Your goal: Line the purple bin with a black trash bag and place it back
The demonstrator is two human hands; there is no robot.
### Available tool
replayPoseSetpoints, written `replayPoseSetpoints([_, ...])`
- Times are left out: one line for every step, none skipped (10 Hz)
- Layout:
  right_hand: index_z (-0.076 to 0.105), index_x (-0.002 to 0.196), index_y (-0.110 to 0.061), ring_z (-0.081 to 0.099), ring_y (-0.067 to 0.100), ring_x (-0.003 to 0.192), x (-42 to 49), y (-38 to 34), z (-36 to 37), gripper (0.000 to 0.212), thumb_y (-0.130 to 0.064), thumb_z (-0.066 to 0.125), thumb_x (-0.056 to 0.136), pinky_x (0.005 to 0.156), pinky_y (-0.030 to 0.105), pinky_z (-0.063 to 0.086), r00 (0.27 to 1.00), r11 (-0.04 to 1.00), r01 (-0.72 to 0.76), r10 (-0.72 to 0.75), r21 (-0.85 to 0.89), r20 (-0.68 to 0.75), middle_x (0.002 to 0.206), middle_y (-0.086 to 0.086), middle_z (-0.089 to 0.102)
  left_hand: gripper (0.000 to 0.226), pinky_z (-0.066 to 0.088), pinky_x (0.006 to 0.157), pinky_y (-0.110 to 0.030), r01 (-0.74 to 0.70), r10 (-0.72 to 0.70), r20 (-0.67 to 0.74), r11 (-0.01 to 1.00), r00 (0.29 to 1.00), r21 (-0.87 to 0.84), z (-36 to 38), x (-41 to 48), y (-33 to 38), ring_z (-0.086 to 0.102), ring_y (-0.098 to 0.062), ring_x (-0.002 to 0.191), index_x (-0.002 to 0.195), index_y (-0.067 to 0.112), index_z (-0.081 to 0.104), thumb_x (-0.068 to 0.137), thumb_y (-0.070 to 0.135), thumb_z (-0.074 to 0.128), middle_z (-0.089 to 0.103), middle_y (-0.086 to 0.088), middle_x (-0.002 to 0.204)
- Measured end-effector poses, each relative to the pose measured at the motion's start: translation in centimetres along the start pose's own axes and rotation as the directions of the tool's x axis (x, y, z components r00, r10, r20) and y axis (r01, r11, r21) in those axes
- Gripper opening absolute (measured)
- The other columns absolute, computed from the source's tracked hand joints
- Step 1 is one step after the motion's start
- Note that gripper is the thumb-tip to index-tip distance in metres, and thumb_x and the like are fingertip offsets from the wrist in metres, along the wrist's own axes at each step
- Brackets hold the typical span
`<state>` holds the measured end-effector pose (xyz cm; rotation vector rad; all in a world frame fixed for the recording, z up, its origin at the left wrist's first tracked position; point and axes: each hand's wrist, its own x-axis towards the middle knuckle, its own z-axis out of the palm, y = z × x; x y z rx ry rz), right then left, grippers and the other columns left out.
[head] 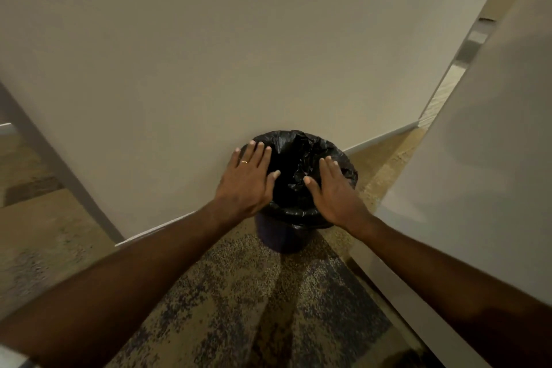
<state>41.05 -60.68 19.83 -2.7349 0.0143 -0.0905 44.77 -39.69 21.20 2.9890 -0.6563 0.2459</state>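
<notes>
Wall ahead; purple bin stands on carpet right against the wall's base, black trash bag folded over its rim. Left hand and right hand lie flat, fingers spread, over the bag's left and right edges, gripping nothing.

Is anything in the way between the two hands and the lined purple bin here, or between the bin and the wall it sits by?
Nothing visible. The left hand and right hand are spread open over the black trash bag at the rim of the purple bin. The bin stands on the carpet against the wall, no object between them.
</notes>
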Motion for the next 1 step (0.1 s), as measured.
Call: replayPoseSetpoints([0.014,0.158,-0.004,0.007,0.028,0.155,-1.03,-1.82,-2.65,0.075,-0.053,0.027,0.103,0.123,0.049,0.021,1.000,1.000,0.006,-0.006,-0.002,-0.009,0.168,0.014,0.011,0.069,0.004,0.130,-0.047,0.005,-0.005,0.008,1.000,1.000,0.004,-3.39,-0.93,0.96,0.003,-0.026,0.162,0.166,0.008,0.008,0.109,0.047,0.015,0.010,-0.012,0.175])
